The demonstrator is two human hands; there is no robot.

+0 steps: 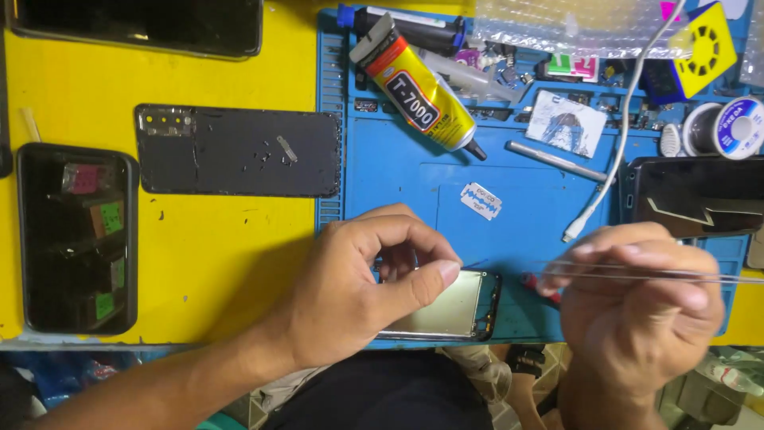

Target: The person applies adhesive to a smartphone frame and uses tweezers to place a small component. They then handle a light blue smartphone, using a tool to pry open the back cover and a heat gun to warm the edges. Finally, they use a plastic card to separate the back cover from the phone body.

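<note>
While the left hand (362, 291) pinches thumb to fingers over the opened phone (446, 310) at the mat's (398, 171) near edge, the right hand (637, 302) at three o'clock grips thin tweezers (637, 273) pointing toward it. A slip could scratch the bare phone (it overhangs the edge, so a nudge might drop it). The razor blade (481, 201) at twelve o'clock lies loose, a cut risk. What the left fingers pinch is hidden; the tweezer tips are too fine to make out.
</note>
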